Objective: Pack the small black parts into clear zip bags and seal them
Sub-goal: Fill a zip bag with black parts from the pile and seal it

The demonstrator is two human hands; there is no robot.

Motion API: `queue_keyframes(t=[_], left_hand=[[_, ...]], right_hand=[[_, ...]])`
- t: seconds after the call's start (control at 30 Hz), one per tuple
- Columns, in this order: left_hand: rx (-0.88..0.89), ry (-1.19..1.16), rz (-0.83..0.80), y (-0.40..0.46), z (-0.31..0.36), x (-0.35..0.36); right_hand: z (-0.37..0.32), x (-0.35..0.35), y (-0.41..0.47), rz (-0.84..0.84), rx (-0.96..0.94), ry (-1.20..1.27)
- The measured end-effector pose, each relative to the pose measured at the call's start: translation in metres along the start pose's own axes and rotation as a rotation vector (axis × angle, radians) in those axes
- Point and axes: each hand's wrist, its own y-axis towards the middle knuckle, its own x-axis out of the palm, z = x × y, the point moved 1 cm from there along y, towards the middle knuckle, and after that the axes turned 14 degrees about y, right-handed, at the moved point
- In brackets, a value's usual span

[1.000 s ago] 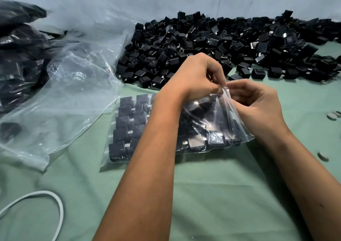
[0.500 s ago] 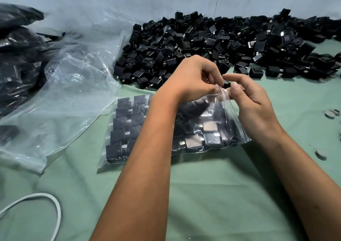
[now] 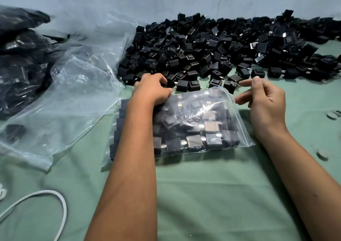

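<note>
Left hand [image 3: 153,90] grips filled zip bag [image 3: 193,122] — right hand [image 3: 265,102] hovers beside

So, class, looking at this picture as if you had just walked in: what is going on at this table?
A person is packing small black parts into clear zip bags on a green table. A filled zip bag lies flat in front of them. The left hand rests at its top left corner, fingers curled at the edge. The right hand hovers by the top right corner, fingers loosely curled, holding nothing. A big loose pile of parts waits behind.
</note>
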Motion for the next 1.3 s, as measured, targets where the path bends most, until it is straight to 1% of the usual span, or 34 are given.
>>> queue_keyframes(t=[0.07, 0.17, 0.27, 0.47, 0.6, 0.7, 0.83, 0.9, 0.93, 0.97, 1.03, 1.07, 1.17, 1.23, 1.3], left_hand=[[0.058, 0.003, -0.006, 0.0, 0.002, 0.001], [0.109, -0.036, -0.015, -0.002, 0.009, -0.001], [0.126, -0.014, 0.045, -0.004, 0.019, 0.001], [0.004, -0.106, 0.138, -0.004, 0.026, 0.004], [-0.038, -0.146, 0.202, -0.006, 0.028, 0.002], [-0.093, -0.189, 0.296, -0.006, 0.028, -0.001], [-0.146, -0.219, 0.486, -0.007, 0.028, -0.007], [-0.122, -0.298, 0.503, -0.01, 0.034, -0.012], [-0.092, -0.389, 0.465, -0.012, 0.039, -0.012], [-0.043, -0.522, 0.386, -0.016, 0.045, -0.014], [0.081, -0.795, 0.17, -0.024, 0.059, -0.016], [0.138, -0.874, 0.061, -0.028, 0.067, -0.017], [0.227, -0.92, -0.209, -0.038, 0.087, -0.014], [0.251, -0.914, -0.285, -0.042, 0.096, -0.009], [0.255, -0.927, -0.289, -0.044, 0.101, -0.004]], right_hand=[[0.005, 0.0, 0.001, 0.014, 0.037, 0.018], [0.009, 0.0, 0.002, -0.009, 0.041, 0.027], [0.009, -0.001, 0.002, -0.02, 0.042, 0.026], [0.01, 0.0, 0.003, -0.004, 0.064, 0.061], [0.01, 0.0, 0.002, 0.0, 0.062, 0.066], [0.01, -0.001, 0.003, 0.003, 0.064, 0.067], [0.008, -0.001, 0.002, 0.012, 0.039, 0.063], [0.004, -0.001, 0.002, 0.014, -0.024, 0.038], [0.001, -0.001, 0.001, 0.002, -0.069, 0.021], [-0.002, -0.001, 0.001, -0.022, -0.116, 0.007], [-0.008, -0.001, -0.001, -0.112, -0.205, -0.026], [-0.01, -0.001, -0.003, -0.172, -0.241, -0.045], [-0.015, 0.001, -0.007, -0.331, -0.283, -0.078], [-0.015, 0.002, -0.008, -0.351, -0.288, -0.057], [-0.016, 0.002, -0.007, -0.298, -0.289, -0.02]])
